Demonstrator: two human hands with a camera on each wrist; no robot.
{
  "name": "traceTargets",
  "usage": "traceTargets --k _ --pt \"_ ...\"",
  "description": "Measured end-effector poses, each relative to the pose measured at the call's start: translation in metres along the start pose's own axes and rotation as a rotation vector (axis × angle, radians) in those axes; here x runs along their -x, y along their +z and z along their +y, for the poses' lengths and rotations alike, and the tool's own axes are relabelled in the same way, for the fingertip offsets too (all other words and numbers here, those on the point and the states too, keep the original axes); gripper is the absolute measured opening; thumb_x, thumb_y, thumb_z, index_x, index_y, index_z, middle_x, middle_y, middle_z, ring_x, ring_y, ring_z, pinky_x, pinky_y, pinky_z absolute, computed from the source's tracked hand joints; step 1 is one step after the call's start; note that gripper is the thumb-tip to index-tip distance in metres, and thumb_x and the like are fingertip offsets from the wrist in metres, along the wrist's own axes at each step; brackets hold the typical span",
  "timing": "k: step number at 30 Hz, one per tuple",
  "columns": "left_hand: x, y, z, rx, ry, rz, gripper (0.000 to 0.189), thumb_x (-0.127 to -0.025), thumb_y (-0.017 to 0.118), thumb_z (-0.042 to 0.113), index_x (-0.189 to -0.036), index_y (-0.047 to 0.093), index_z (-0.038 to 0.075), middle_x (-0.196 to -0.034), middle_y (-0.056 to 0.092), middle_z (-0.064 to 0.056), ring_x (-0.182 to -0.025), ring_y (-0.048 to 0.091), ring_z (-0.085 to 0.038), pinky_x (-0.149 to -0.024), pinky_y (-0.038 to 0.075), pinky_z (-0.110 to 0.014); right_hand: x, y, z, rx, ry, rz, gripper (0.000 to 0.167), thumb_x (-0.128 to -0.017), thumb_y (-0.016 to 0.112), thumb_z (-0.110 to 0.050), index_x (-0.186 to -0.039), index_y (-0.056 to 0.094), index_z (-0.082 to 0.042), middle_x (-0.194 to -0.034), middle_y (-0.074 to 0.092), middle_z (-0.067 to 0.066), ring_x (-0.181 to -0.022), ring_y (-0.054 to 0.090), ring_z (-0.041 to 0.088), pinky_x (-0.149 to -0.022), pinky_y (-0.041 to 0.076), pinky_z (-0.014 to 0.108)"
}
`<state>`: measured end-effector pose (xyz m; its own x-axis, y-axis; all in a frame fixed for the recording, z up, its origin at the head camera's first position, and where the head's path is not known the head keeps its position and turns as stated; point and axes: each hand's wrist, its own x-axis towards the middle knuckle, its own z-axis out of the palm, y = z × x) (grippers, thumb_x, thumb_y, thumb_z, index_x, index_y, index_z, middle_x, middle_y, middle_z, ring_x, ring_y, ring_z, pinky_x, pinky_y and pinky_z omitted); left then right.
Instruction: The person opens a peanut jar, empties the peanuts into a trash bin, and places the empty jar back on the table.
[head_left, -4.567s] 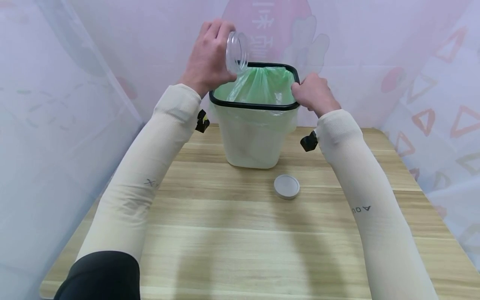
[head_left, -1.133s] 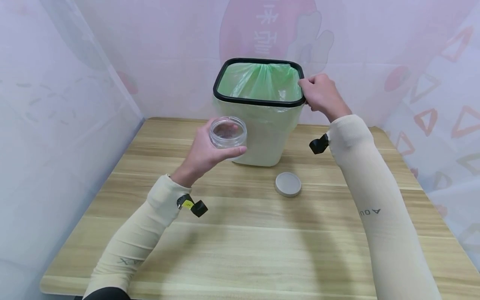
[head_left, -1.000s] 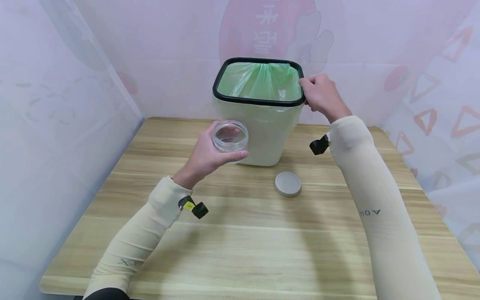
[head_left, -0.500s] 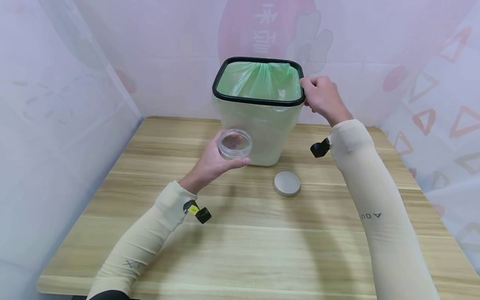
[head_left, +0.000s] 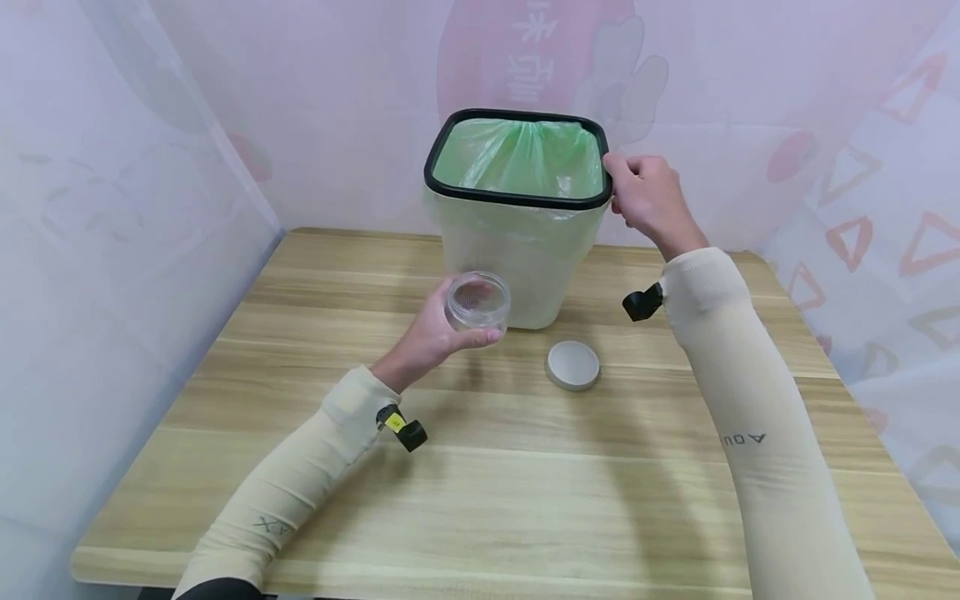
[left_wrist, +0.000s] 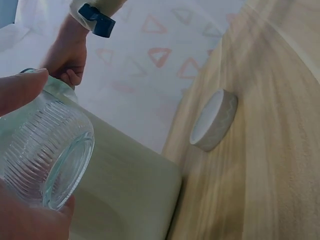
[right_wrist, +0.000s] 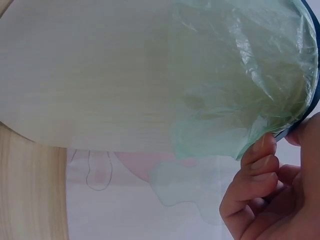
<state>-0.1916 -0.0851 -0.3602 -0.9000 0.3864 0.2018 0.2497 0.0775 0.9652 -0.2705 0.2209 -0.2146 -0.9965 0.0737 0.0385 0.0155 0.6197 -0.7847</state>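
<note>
My left hand (head_left: 441,332) grips a clear ribbed jar (head_left: 478,302), its open mouth up, in front of the trash can (head_left: 510,258). In the left wrist view the jar (left_wrist: 47,150) shows its ridged wall and round base, held between thumb and fingers above the table. My right hand (head_left: 649,193) pinches the black rim (head_left: 517,200) of the trash can at its right side. Seen from the right wrist, the fingers (right_wrist: 260,172) curl at the rim by the edge of the green bag (right_wrist: 240,75). A round whitish lid (head_left: 573,365) lies on the table.
The wooden table (head_left: 480,500) reaches back to a printed cloth wall (head_left: 360,125). Cloth also hangs along the left and right sides. The green liner (head_left: 517,158) hangs inside the trash can and folds over its rim.
My left hand has brought the jar from tilted over the trash can down to upright before it, lowering it slightly further lately. My right hand stays on the rim.
</note>
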Motion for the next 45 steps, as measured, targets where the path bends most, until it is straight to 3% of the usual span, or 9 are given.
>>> traceTargets --k 19,28,39,45 --pt "0.000 0.006 -0.019 -0.136 -0.029 -0.063 0.086 -0.073 0.097 0.016 -0.144 0.049 0.009 -0.141 0.064 -0.008 -0.130 0.061 -0.030 -0.117 0.046 -0.050 0.008 0.002 0.007 -0.015 -0.011 0.005 0.053 -0.107 0.038 -0.057 -0.092 0.062 -0.012 -0.067 0.061 -0.006 -0.069 0.054 0.015 -0.062 0.047 0.028" --pt "-0.001 0.010 -0.031 -0.217 -0.061 -0.048 0.091 -0.069 0.100 0.021 -0.144 0.049 0.014 -0.137 0.063 -0.007 -0.129 0.059 -0.029 -0.116 0.045 -0.053 0.016 0.003 0.022 0.037 -0.052 0.019 0.053 -0.105 0.040 -0.056 -0.088 0.062 -0.011 -0.063 0.060 -0.007 -0.061 0.052 0.013 -0.057 0.042 0.029" --pt "0.001 0.013 -0.038 -0.291 -0.102 -0.036 0.095 -0.068 0.100 0.029 -0.145 0.048 0.011 -0.137 0.062 -0.009 -0.130 0.060 -0.032 -0.116 0.047 -0.052 0.028 0.013 0.047 0.084 -0.088 -0.001 0.057 -0.105 0.041 -0.059 -0.091 0.064 -0.009 -0.072 0.066 -0.001 -0.073 0.058 0.018 -0.064 0.046 0.032" --pt "0.000 0.013 -0.046 -0.323 -0.082 -0.032 0.092 -0.068 0.101 0.030 -0.142 0.049 0.012 -0.136 0.064 -0.009 -0.130 0.061 -0.033 -0.115 0.047 -0.052 0.040 0.023 0.059 0.136 -0.138 -0.017 0.055 -0.108 0.040 -0.054 -0.103 0.067 -0.007 -0.091 0.072 0.010 -0.082 0.065 0.021 -0.069 0.052 0.031"
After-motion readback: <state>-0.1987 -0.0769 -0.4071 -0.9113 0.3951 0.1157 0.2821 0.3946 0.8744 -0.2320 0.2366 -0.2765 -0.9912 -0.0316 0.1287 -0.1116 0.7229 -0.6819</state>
